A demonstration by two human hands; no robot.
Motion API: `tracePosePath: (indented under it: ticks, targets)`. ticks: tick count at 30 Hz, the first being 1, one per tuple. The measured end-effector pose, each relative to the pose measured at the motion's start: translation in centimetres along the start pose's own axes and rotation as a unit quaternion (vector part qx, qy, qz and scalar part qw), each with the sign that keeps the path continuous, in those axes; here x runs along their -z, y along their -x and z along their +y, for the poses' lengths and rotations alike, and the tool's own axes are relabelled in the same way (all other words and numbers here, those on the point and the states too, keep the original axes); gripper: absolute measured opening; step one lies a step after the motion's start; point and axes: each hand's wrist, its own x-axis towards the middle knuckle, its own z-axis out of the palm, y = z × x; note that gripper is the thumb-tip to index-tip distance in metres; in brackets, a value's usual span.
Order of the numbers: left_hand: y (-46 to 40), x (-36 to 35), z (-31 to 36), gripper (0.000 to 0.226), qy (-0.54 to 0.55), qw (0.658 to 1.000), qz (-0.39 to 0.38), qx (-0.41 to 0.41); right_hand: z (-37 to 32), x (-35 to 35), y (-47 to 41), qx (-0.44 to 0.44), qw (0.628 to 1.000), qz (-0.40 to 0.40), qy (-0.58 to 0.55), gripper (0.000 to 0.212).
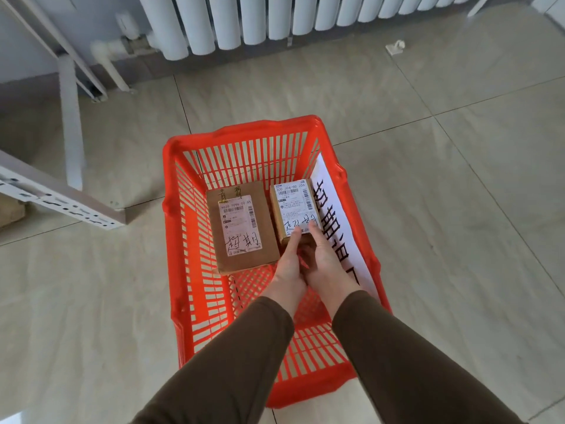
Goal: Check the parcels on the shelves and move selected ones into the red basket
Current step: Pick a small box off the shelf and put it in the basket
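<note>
The red basket (pixel 180 240) stands on the tiled floor below me. Inside lies a flat brown parcel (pixel 241 228) with a white label, on the left. A smaller brown parcel (pixel 293 209) with a white label is to its right, inside the basket. Both hands reach into the basket and hold the near end of the smaller parcel. My left hand (pixel 289 261) has its thumb on the label's near edge. My right hand (pixel 321 255) grips the parcel's near right corner. A white paper sign (pixel 339 228) with black writing leans on the basket's right wall.
A white metal shelf frame (pixel 64 200) juts in from the left, with its upright (pixel 70 123) behind it. A white radiator (pixel 275 19) runs along the back wall. A small white scrap (pixel 396 47) lies on the floor near it. Beige floor tiles surround the basket.
</note>
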Motion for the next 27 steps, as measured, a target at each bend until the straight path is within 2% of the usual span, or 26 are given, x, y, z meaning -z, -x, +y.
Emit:
tracePosePath:
  ticks: [5,16,20,25,27]
  targets:
    - [-2.6,0.8,-0.1,0.061,-0.022,0.999,0.009,-0.026,0.8,-0.3,-3.3,-0.004,1.0,0.012,-0.022,0.038]
    - [-5.0,1.3,0.1,0.085,-0.054,0.992,0.095,-0.055,1.2,-1.0,-6.2,0.015,0.999,0.016,0.025,0.042]
    - [-4.5,0.7,0.7,0.063,-0.073,0.991,0.101,-0.045,1.1,-1.3,-6.4,0.041,0.997,0.037,0.055,0.049]
    - [-4.1,0.8,0.2,0.07,-0.076,0.993,0.085,-0.037,0.5,-1.0,-5.3,0.034,0.997,0.043,0.053,0.042]
    - [-3.5,0.9,0.0,0.066,-0.094,0.992,0.081,-0.032,0.4,-0.6,-4.4,0.028,0.997,0.039,0.055,0.037]
